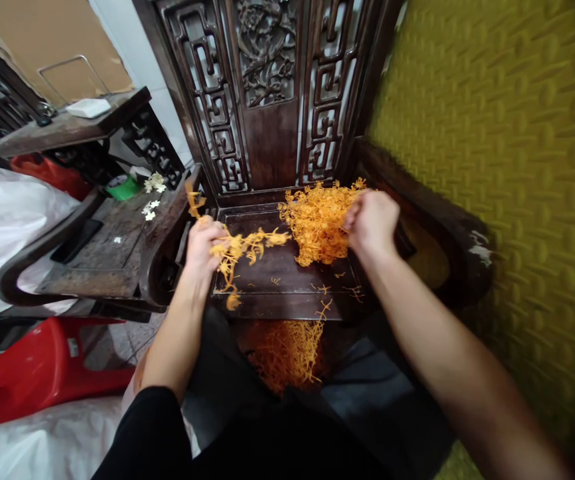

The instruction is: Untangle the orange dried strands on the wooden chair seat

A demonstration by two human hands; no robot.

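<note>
A heap of thin orange strands [317,223] lies on the dark wooden seat [277,273] of a carved chair. My left hand [202,247] is closed on a bunch of these strands [247,247], which trails to the right and hangs below the fingers. My right hand [372,220] is curled shut at the right edge of the heap, gripping strands there. More orange strands [287,353] lie lower down, in front of the seat, between my knees.
A carved dark backrest [267,87] rises behind the seat. A yellow textured wall [507,167] fills the right. A second wooden chair [112,247] with small white flowers [150,210] stands left, above a red plastic stool [42,367] and white sacks [2,207].
</note>
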